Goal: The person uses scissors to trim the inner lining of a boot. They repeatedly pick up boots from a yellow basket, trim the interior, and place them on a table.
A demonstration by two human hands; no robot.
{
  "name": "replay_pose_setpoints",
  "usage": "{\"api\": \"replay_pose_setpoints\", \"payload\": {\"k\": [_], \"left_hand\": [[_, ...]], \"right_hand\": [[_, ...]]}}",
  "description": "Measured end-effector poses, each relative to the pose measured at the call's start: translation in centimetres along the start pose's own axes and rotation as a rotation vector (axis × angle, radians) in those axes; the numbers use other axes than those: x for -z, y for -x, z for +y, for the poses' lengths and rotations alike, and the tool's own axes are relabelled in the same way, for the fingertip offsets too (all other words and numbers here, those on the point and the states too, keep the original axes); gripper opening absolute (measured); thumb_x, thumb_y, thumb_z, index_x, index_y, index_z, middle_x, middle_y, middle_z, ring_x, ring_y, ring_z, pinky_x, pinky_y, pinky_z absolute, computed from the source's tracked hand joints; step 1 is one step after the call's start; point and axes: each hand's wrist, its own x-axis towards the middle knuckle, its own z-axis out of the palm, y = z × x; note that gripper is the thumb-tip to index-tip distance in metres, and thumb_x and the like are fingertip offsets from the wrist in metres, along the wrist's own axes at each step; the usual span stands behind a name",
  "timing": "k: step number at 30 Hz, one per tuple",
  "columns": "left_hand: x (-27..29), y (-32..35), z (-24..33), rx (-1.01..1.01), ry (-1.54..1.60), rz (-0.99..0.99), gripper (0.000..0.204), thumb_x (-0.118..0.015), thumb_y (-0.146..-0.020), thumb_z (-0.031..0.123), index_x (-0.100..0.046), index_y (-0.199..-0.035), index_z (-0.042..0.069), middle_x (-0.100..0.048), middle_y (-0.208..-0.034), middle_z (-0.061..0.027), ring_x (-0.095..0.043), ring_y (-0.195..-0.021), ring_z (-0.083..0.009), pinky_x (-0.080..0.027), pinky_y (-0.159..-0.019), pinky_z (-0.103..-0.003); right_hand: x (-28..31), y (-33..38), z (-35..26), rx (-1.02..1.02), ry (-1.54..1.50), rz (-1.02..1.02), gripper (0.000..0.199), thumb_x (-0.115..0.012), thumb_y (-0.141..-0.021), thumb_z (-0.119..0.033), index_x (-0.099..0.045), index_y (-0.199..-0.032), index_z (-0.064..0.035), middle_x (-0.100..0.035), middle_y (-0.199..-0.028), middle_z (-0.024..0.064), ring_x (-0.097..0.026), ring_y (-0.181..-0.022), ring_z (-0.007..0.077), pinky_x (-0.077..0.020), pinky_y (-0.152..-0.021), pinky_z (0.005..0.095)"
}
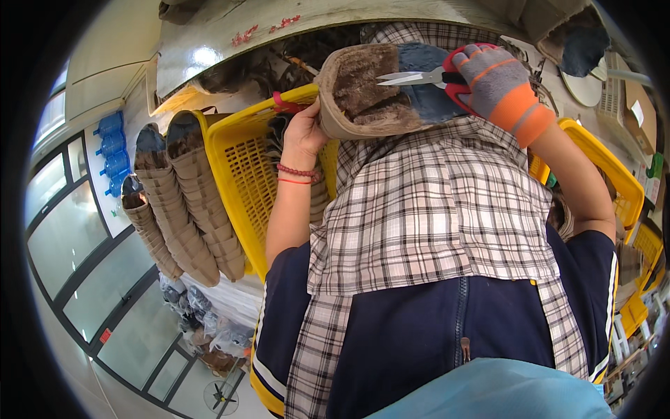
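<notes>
My bare left hand (308, 130), with red bracelets on the wrist, grips the left end of a fur-lined shoe upper (370, 124). Tan cloth forms its outside, brown fleece covers much of the inside, and a dark blue patch lies toward the right. In a grey and orange work glove, my right hand (497, 82) is closed round the red handles of a pair of scissors (419, 78). Their metal blades point left, over the opening of the shoe upper. I cannot tell whether the blades touch the fleece.
A yellow plastic basket (234, 164) stands by my left arm, with tan pieces inside. Beyond it are tall stacks of similar uppers (192, 188). A worktable (335, 17) runs along the far side. Another yellow basket (614, 183) is beside my right arm.
</notes>
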Motion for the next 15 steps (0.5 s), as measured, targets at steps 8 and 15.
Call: {"api": "replay_pose_setpoints", "payload": {"k": [8, 15], "left_hand": [[0.4, -0.5, -0.9, -0.022, 0.003, -0.049, 0.025, -0.049, -0.092, 0.008, -0.051, -0.116, 0.001, -0.057, -0.114, -0.0125, -0.057, -0.105, -0.0243, -0.047, -0.093, -0.039], [-0.3, -0.5, -0.8, -0.048, -0.057, -0.069, 0.023, -0.050, -0.092, 0.009, -0.053, -0.114, 0.000, -0.059, -0.111, -0.0120, -0.058, -0.101, -0.0234, -0.049, -0.090, -0.039]], "right_hand": [[-0.1, -2.4, -0.9, 0.100, 0.234, -0.124, 0.031, -0.065, -0.077, -0.034, -0.061, -0.098, -0.0119, -0.062, -0.087, 0.0063, -0.061, -0.081, 0.0208, -0.0490, -0.070, 0.0334], [0.1, -3.3, -1.2, 0.137, 0.278, -0.188, 0.034, -0.066, -0.076, -0.036, -0.059, -0.097, -0.0098, -0.059, -0.093, 0.0067, -0.060, -0.083, 0.0212, -0.0480, -0.070, 0.0334]]}}
